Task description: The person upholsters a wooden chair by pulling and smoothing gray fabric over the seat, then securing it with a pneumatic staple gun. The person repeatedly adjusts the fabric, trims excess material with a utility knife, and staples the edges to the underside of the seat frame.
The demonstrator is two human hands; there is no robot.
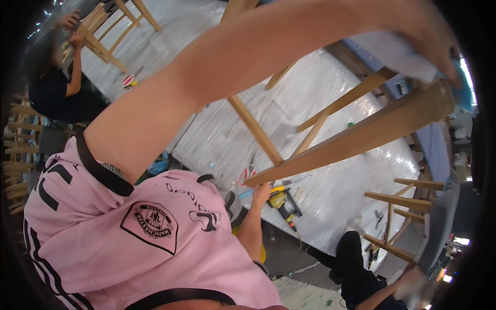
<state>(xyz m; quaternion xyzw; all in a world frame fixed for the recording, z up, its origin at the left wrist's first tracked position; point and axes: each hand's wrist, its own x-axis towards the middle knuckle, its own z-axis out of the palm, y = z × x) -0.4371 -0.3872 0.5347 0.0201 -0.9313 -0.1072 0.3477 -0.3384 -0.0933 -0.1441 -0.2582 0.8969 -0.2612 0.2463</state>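
Observation:
A wooden chair frame (pixel 356 132) lies tilted on the plastic-wrapped table (pixel 206 139), a long leg slanting up to the right. My right hand (pixel 262 193) is closed around that leg's near end. My left arm reaches across the view to the upper right. There my left hand (pixel 439 49), blurred near the rim, curls over the leg's far end with a white and light-blue cloth-like piece (pixel 405 54) under it; its fingertips are partly hidden. Beside my right hand lie red-handled scissors (pixel 247 174) and a yellow-and-black hand tool (pixel 283 203).
At the far left a person (pixel 54 88) handles another wooden chair (pixel 106 49); red-handled scissors (pixel 128 80) lie nearby. At the lower right another person (pixel 361 274) is beside a grey-covered chair (pixel 439 222). Wooden frames (pixel 23 155) are stacked along the left rim.

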